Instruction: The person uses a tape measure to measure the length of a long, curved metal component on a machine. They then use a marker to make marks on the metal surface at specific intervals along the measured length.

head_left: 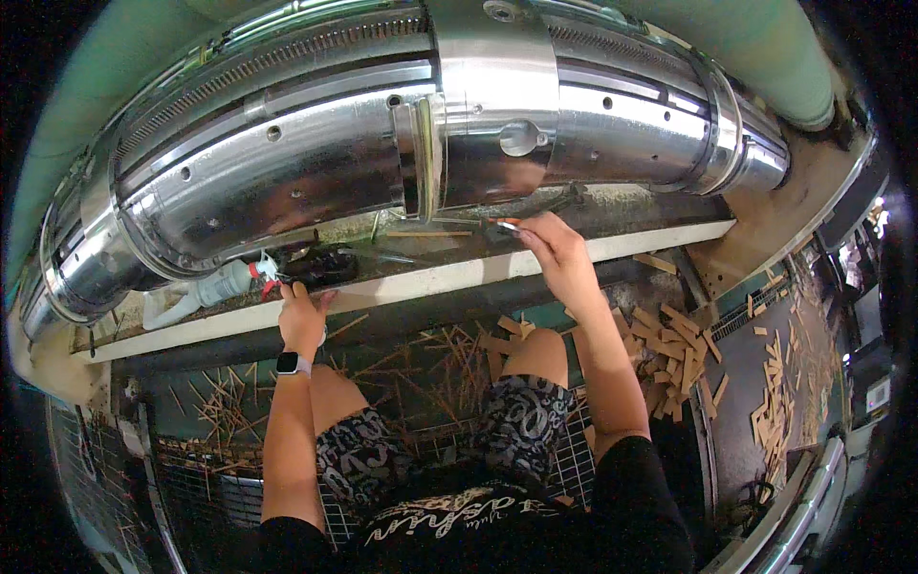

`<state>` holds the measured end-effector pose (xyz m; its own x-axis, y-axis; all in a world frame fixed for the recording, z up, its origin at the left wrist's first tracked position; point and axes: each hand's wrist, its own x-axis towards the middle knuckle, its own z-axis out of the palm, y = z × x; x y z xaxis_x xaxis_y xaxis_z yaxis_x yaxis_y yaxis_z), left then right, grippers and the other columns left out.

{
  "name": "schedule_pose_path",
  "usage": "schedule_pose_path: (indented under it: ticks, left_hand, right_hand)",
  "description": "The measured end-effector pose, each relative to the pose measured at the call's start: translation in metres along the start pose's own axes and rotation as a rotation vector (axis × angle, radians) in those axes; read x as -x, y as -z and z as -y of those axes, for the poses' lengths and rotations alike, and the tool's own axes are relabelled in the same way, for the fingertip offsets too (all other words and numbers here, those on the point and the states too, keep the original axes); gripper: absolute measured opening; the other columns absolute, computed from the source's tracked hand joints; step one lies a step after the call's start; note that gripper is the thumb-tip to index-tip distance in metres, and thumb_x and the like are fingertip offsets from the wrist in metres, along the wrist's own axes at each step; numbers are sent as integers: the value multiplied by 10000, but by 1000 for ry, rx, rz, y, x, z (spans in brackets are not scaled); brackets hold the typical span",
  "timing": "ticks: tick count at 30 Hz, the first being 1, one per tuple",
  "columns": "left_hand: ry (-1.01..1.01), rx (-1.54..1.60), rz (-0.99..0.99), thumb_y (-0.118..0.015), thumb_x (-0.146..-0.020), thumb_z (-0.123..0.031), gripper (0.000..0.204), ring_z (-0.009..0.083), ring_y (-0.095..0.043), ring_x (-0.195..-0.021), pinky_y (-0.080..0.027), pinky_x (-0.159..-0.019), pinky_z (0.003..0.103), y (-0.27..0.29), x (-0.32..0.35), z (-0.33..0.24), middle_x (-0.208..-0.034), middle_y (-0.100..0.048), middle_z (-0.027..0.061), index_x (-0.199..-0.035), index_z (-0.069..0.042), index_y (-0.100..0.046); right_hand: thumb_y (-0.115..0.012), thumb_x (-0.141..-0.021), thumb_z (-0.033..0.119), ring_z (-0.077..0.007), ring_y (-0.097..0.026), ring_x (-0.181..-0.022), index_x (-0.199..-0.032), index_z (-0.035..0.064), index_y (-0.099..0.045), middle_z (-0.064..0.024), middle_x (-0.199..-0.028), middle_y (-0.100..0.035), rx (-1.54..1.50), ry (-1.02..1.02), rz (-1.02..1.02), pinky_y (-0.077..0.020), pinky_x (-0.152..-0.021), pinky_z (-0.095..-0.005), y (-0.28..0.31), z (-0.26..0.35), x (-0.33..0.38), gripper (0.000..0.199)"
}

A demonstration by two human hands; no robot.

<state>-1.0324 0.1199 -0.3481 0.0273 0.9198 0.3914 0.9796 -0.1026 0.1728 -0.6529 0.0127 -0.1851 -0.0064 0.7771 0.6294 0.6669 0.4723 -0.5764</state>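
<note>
A grey spray bottle [218,287] with a white head and red trigger lies on its side on the ledge under the large metal roller. My left hand [304,311], with a watch on its wrist, has its fingers curled at the red trigger; the grip is partly hidden. To the right, my right hand [557,253] pinches a slim white and orange stick-shaped item [507,226] just below the roller. Its exact kind is too small to tell. The polished roller [325,163], with holes and a central collar [497,105], spans the view above both hands.
A pale rail [449,277] runs along the ledge's front edge. Dark objects [330,263] lie beside the bottle. Many brown cardboard strips [674,349] cover the floor and the right side, near my bare knees. A machine side plate [794,220] stands at the right.
</note>
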Motion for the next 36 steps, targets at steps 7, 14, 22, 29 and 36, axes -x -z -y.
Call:
schedule_pose_path:
  ticks: [7, 14, 22, 29, 36]
  left_hand:
    - [-47, 15, -60, -594, -786, -490, 563, 372, -597, -692, -505, -532, 409, 8, 1, -6, -1078, -458, 303, -968, 19, -437]
    - [-19, 29, -34, -588, -795, -483, 534, 372, -589, -712, -501, -550, 426, 13, 1, -9, -995, -462, 248, -925, 11, -433]
    - [-22, 27, -52, -597, -797, -460, 547, 382, -584, -674, -491, -513, 430, 8, 1, -7, -1005, -458, 248, -981, 29, -435]
    - [2, 29, -12, -573, -803, -489, 551, 381, -586, -686, -491, -511, 430, 12, 2, -10, -993, -457, 228, -959, 21, -438]
    - [-1, 28, 9, -561, -804, -509, 554, 374, -588, -681, -492, -502, 421, 17, 0, -13, -973, -456, 220, -929, 13, -424]
  right_hand:
    - [-592, -805, 68, -335, -560, -725, -880, -5, -597, -152, -805, -572, 90, 10, -171, -462, -647, -372, -27, -16, -7, 105]
    - [-600, -786, 61, -339, -553, -711, -863, 19, -596, -148, -776, -556, 248, 57, -237, -457, -623, -397, -33, -11, -5, 88]
    - [-568, -808, 12, -246, -573, -712, -895, -11, -577, -117, -780, -561, -102, -80, -113, -468, -649, -326, -27, -5, 8, 90]
    - [-517, -821, -51, -164, -489, -866, -960, 5, -534, -113, -977, -496, -301, 180, -281, -439, -749, -272, 6, 20, 11, 150]
    - [-450, -850, -55, -216, -627, -801, -965, -12, -478, -141, -961, -620, -355, 194, -246, -482, -716, -315, -19, 20, -1, 127]
